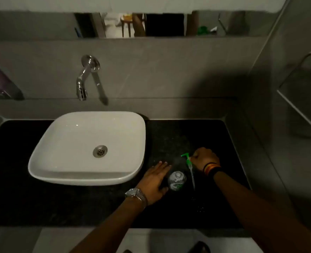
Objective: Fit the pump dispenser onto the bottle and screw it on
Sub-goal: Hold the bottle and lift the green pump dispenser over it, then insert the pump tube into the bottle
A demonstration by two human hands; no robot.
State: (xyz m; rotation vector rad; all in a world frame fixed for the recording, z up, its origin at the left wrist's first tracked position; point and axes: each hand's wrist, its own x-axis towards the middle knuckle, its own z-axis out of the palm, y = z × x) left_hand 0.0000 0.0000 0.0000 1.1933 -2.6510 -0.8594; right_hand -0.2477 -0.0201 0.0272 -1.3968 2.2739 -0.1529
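A small clear bottle (177, 180) with a green label stands upright on the black counter (78, 207), its neck uncovered. My left hand (155, 181) lies just left of it, fingers stretched out flat, thumb near the bottle's base. The green pump dispenser (187, 159) with its long clear tube lies on the counter to the right of the bottle, tube pointing toward me. My right hand (204, 158) is curled over the pump's collar, fingers closed on it.
A white square basin (47, 172) sits on the counter to the left, under a chrome wall tap (83, 81). A grey wall closes the right side, with a wire rack (304, 95). A mirror runs along the top.
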